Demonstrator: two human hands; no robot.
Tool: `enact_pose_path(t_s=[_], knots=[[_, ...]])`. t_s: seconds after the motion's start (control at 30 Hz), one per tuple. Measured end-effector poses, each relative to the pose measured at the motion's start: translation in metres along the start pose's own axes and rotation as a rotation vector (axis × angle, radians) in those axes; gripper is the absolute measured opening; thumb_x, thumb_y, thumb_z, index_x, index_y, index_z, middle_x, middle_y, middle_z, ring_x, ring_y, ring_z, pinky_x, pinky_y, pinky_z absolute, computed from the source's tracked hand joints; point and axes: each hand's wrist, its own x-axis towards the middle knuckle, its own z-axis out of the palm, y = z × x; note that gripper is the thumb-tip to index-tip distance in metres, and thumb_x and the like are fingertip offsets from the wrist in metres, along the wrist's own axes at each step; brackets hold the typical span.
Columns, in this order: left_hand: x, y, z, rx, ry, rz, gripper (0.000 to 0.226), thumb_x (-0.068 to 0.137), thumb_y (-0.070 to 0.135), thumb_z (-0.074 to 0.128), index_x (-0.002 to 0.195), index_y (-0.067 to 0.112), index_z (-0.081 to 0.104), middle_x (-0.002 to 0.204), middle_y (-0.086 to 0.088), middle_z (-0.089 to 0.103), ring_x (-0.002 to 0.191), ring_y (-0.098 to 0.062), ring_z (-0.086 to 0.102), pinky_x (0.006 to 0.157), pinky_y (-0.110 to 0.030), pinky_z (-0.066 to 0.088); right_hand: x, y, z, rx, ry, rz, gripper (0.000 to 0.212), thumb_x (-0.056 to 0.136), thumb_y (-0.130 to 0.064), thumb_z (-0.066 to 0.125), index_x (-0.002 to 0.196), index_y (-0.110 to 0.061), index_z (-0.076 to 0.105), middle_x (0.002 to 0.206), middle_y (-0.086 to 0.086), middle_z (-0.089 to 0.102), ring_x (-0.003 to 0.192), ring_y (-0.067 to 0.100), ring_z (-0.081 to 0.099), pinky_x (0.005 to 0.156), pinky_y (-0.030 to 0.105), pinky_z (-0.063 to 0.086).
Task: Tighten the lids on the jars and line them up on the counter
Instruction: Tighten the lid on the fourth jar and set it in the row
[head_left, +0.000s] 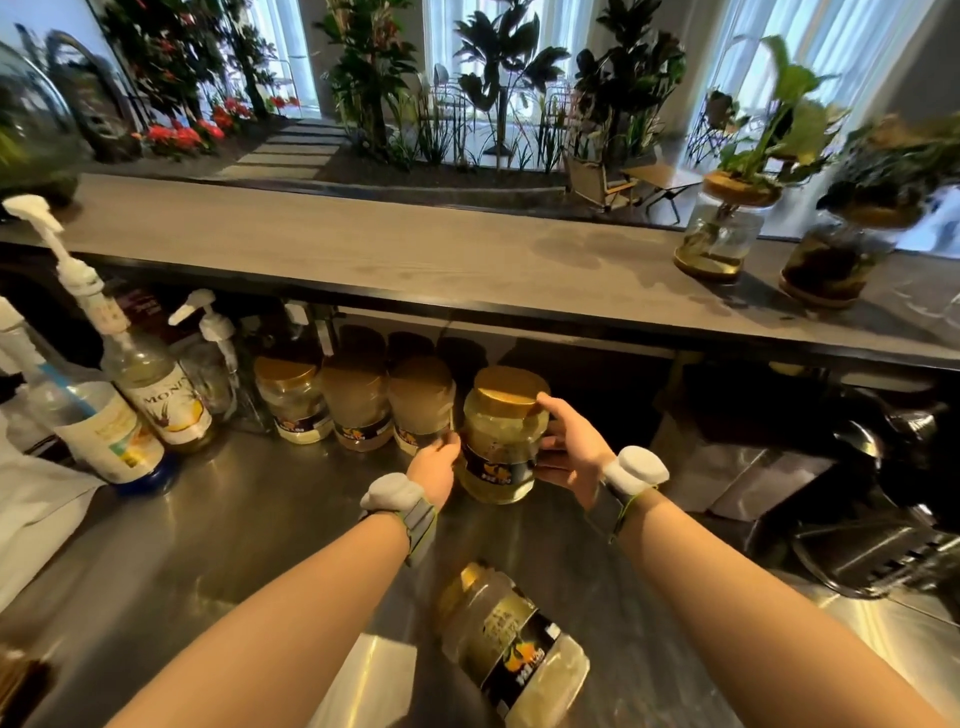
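Steel bench (260, 519), back edge | left hand (434, 467) and right hand (569, 457) each curl round gold-lidded jar (498, 452) | risk: could bump neighbouring jar (422, 410), toppling it

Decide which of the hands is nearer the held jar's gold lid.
Right. The right hand has a fingertip at the rim of the gold lid; the left hand grips the jar lower down, on its body.
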Motion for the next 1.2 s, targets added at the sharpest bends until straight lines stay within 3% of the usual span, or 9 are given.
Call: enact_pose_path(t_s=[0.2,0.3,0.43,0.67,0.73,0.83,0.93,1.03,1.2], knots=[[0.033,-0.015,0.012,-0.122,0.002,-0.074,0.037,0.096,0.043,0.045,0.13,0.027,0.046,0.128,-0.001,0.049,0.137,-0.028,0.04,0.115,-0.042,0.032,0.033,0.013,0.002,0.099,0.01,0.014,0.039,0.086,-0.04,0.061,0.108,-0.008,0.066,0.099,0.009,0.071,0.092,0.021,0.066,0.075,0.029,0.051],[0.042,-0.015,0.019,-0.34,0.094,-0.17,0.044,0.096,0.019,0.053,0.138,0.009,0.042,0.135,-0.008,0.047,0.136,-0.03,0.039,0.114,-0.042,0.031,0.042,0.024,0.003,0.109,0.028,-0.001,0.045,0.082,-0.04,0.066,0.113,-0.007,0.065,0.102,0.01,0.072,0.094,0.022,0.068,0.077,0.03,0.052],[0.051,-0.025,0.023,-0.304,0.119,-0.16,0.045,0.096,0.018,0.052,0.137,0.003,0.044,0.145,-0.012,0.044,0.134,-0.027,0.041,0.114,-0.037,0.03,0.053,0.032,0.001,0.112,0.054,-0.008,0.045,0.084,-0.035,0.065,0.113,0.0,0.065,0.102,0.015,0.071,0.092,0.026,0.067,0.074,0.03,0.054],[0.06,-0.036,0.028,-0.264,0.122,-0.106,0.021,0.097,0.013,0.047,0.117,0.017,0.042,0.113,-0.001,0.038,0.106,-0.015,0.039,0.083,-0.017,0.024,0.064,0.045,0.004,0.061,0.096,-0.032,0.048,0.081,-0.036,0.068,0.115,-0.003,0.063,0.108,0.02,0.068,0.095,0.034,0.064,0.089,0.042,0.051],[0.06,-0.035,0.029,-0.324,0.11,-0.125,0.019,0.097,0.011,0.048,0.113,0.017,0.038,0.117,-0.001,0.039,0.114,-0.017,0.043,0.087,-0.02,0.028,0.065,0.045,0.004,0.081,0.092,-0.039,0.05,0.083,-0.034,0.067,0.12,-0.001,0.058,0.11,0.021,0.066,0.094,0.031,0.062,0.087,0.042,0.051],[0.062,-0.034,0.026,-0.339,0.077,-0.124,0.051,0.099,0.013,0.045,0.146,0.009,0.027,0.146,-0.007,0.036,0.14,-0.025,0.032,0.105,-0.026,0.029,0.068,0.048,0.007,0.095,0.101,-0.061,0.058,0.083,-0.034,0.069,0.128,-0.002,0.05,0.12,0.02,0.063,0.105,0.031,0.063,0.089,0.039,0.053],[0.07,-0.037,0.026,-0.332,0.06,-0.1,0.067,0.097,0.02,0.05,0.152,0.015,0.012,0.15,-0.003,0.032,0.139,-0.026,0.034,0.116,-0.041,0.027,0.07,0.046,0.01,0.113,0.116,-0.088,0.065,0.081,-0.035,0.072,0.129,0.0,0.048,0.124,0.017,0.06,0.111,0.029,0.061,0.089,0.034,0.054],[0.074,-0.037,0.026,-0.282,0.049,-0.059,0.056,0.097,0.013,0.05,0.147,0.013,0.026,0.131,-0.001,0.046,0.131,-0.028,0.043,0.111,-0.047,0.035,0.074,0.044,0.016,0.065,0.141,-0.102,0.07,0.078,-0.04,0.074,0.13,-0.002,0.047,0.119,0.012,0.059,0.109,0.028,0.059,0.097,0.042,0.051],[0.078,-0.036,0.024,-0.194,0.044,-0.003,0.048,0.094,-0.001,0.048,0.139,0.005,0.035,0.14,-0.012,0.047,0.129,-0.03,0.045,0.109,-0.05,0.035,0.084,0.039,0.023,0.02,0.188,-0.11,0.098,0.055,-0.064,0.073,0.13,-0.004,0.052,0.118,0.01,0.063,0.112,0.031,0.06,0.102,0.048,0.046]])
